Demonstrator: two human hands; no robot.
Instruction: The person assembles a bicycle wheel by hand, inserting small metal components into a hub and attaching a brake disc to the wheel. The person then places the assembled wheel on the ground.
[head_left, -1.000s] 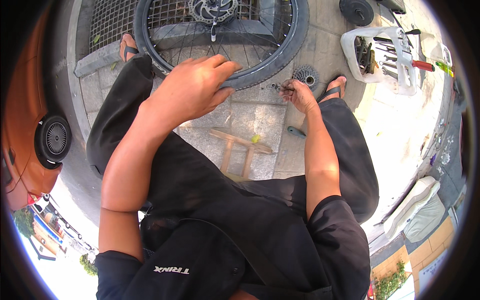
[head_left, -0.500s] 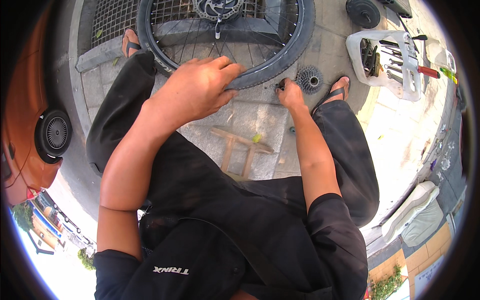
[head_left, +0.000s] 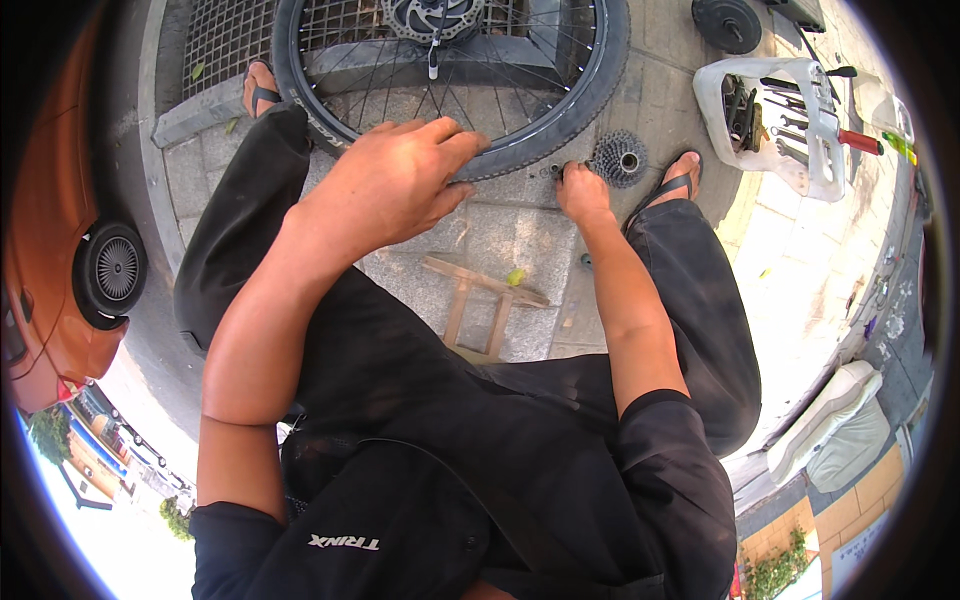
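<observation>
A bicycle wheel [head_left: 560, 132] with a black tyre, spokes and a disc rotor [head_left: 433, 14] is at the top centre. My left hand [head_left: 405, 180] is closed over its near rim, the thumb on the near side and the fingers over the tyre. To the right, my right hand [head_left: 583, 190] is low by the pavement, its fingers pinched together beside some small dark parts. What is between those fingertips is too small to make out. Just right of that hand sits a gear cassette [head_left: 620, 160], near my sandalled foot [head_left: 678, 180].
A cut-open white plastic container [head_left: 712, 125] of tools stands at the upper right, with a red-handled tool [head_left: 858, 141] across its edge. Behind it lies a round black weight-like object [head_left: 727, 26]. A small wooden frame [head_left: 485, 283] is between my legs. An orange car [head_left: 60, 250] stands at left.
My right hand has shifted slightly and turned, and its fingers look more tucked in. The left hand keeps its place on the wheel.
</observation>
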